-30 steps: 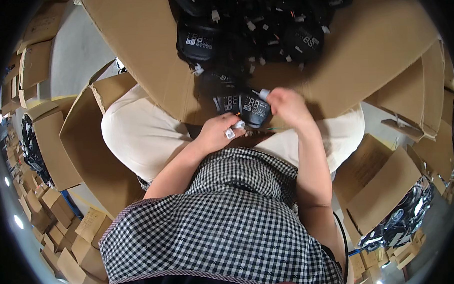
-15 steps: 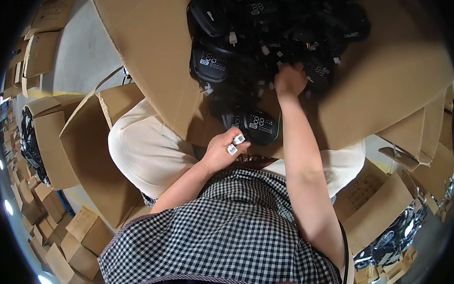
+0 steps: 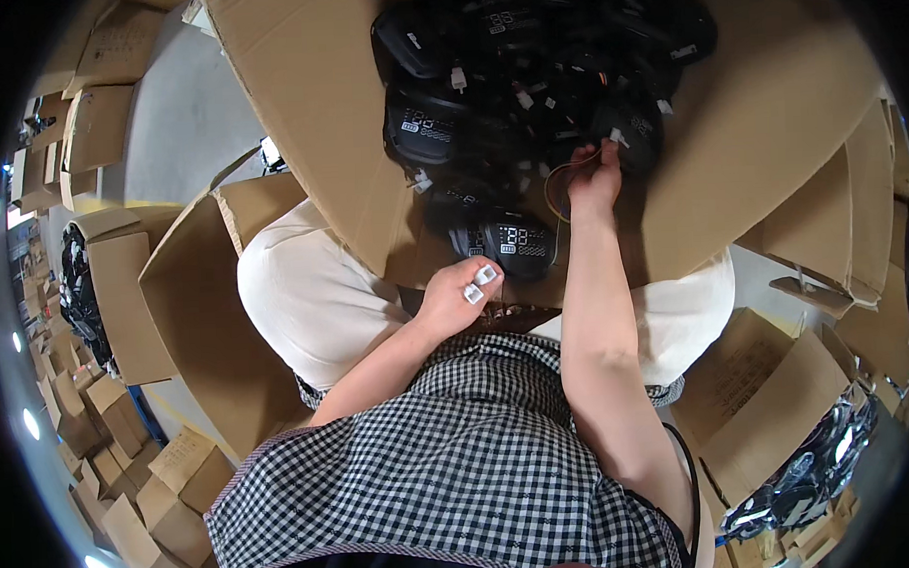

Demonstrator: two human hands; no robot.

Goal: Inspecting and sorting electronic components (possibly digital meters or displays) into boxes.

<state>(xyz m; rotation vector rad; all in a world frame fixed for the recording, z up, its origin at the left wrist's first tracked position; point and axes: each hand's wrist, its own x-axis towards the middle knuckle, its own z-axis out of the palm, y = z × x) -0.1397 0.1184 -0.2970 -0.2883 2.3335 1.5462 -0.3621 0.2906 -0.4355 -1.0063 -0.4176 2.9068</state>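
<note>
My left hand (image 3: 451, 298), in front of my lap, is closed around two white plug connectors (image 3: 486, 274) whose square ends stick up past the thumb. Just beyond it lies a black display unit (image 3: 523, 244) with white symbols on its face. My right hand (image 3: 596, 186) reaches to the near side of a pile of black display units (image 3: 424, 125). Its thumb and fingers pinch a white connector (image 3: 617, 136), and thin coloured wires (image 3: 553, 192) loop to the left of that hand. More white plugs (image 3: 458, 79) and tangled black cables lie among the units.
The pile rests on a wide cardboard surface (image 3: 309, 119). Open cardboard boxes stand to my left (image 3: 189, 283) and right (image 3: 769, 403); the right one has bagged black parts (image 3: 811, 472) beside it. Several smaller boxes (image 3: 172, 494) line the far left. My knees flank the work area.
My right hand has drawn out of the pile slightly and moved right, now pinching a white connector with its wires showing. The left hand keeps its two connectors. The whole view has shifted a little.
</note>
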